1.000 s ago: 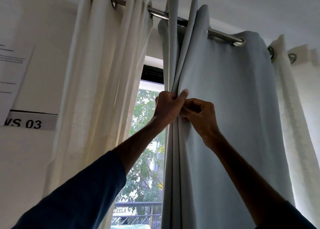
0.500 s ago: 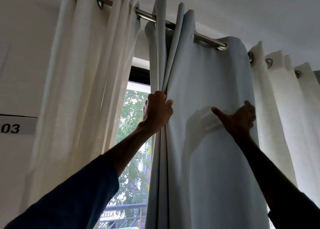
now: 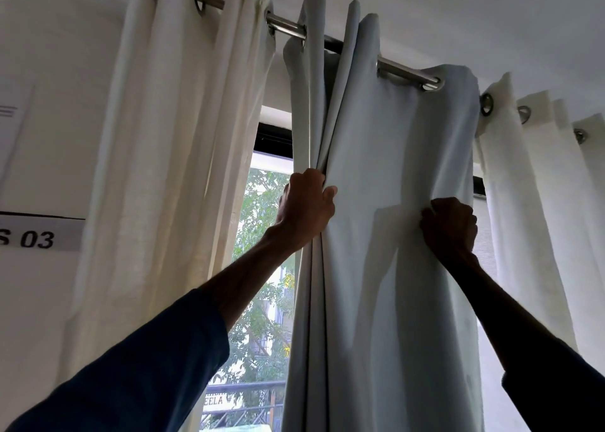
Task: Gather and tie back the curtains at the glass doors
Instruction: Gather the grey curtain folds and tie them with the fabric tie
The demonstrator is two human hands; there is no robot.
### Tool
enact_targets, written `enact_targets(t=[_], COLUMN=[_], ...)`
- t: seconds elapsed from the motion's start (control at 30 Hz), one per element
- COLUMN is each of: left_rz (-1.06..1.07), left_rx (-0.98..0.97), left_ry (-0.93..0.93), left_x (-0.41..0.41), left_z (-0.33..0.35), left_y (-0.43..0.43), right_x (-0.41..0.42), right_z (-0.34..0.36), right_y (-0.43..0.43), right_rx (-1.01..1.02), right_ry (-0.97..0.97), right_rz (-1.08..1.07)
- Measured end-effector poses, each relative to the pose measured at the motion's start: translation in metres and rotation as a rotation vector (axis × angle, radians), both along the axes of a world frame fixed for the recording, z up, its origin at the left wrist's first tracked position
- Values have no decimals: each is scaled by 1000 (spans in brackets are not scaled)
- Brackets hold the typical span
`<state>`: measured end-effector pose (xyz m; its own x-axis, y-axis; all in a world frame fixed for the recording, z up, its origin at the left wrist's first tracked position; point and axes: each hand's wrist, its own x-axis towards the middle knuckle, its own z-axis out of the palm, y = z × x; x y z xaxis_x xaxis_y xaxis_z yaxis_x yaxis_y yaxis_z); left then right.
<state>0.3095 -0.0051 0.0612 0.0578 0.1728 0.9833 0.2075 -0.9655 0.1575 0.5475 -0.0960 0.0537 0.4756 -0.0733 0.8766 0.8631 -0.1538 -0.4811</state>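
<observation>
Head view, tilted up at the doorway. I see both arms raised, each in a dark blue sleeve (image 3: 147,382) that ends partway along the forearm.

The left hand (image 3: 306,209) is wrapped round the bunched pleats at the left edge of the grey curtain (image 3: 393,156), with the fingers curled behind the folds and the thumb across the front. The right hand (image 3: 448,228) is a tight fist pinching a tuck of the same panel close to its right edge, and creases fan down from the pinch. The hands are at roughly the same height, apart, with a flatter stretch of grey cloth between them.

The grey curtain hangs by eyelets from the steel curtain rod (image 3: 406,71) in the middle of the view. Its left part is stacked in narrow folds and its right part is spread out. Just left of it on the same rod is a cream curtain (image 3: 163,137) in loose pleats. Just right of it is a white curtain (image 3: 530,218) with metal eyelets (image 3: 487,104) showing along its top.

Between the cream and grey curtains the glass door (image 3: 262,176) is uncovered under a black top frame (image 3: 275,137). Through it I see green trees (image 3: 258,317) and, low down, a dark railing (image 3: 242,395) with a sign I can read only in part, "EELA".

On the left wall is a strip label (image 3: 36,238) reading "S 03", cut off by the picture edge. Above it is a paper sheet (image 3: 13,127) whose text is too blurred to read.
</observation>
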Motion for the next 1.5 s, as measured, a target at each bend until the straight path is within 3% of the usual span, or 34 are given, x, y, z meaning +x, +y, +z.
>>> enact_targets(t=[0.17,0.27,0.47,0.57,0.63,1.03,1.23,1.5], left_rz=[16,31,35,-12,119,99,48,66], left_rx=[17,51,97,85,140,221,331,328], left_ry=[17,0,47,1,52,48,146,156], left_x=[4,8,8,-5,-20,-4,3,-2], left_z=[-1,-2,-2,1,2,-3,-8,-27], left_y=[10,13,5,16,22,30,30,29], right_x=[-8,-26,-127,-178,-183,-129,-140,-138], right_z=[-5,-1,14,20,21,-18,-26,-36], right_y=[0,-3,18,42,46,29,28,29], right_rx=[-104,-107,-11,-43,-45,94,145,140], right_ry=[-172,-269,-451,-627,-662,-403,-521,-475], right_rz=[-324,-395,-17,40,75,159,225,270])
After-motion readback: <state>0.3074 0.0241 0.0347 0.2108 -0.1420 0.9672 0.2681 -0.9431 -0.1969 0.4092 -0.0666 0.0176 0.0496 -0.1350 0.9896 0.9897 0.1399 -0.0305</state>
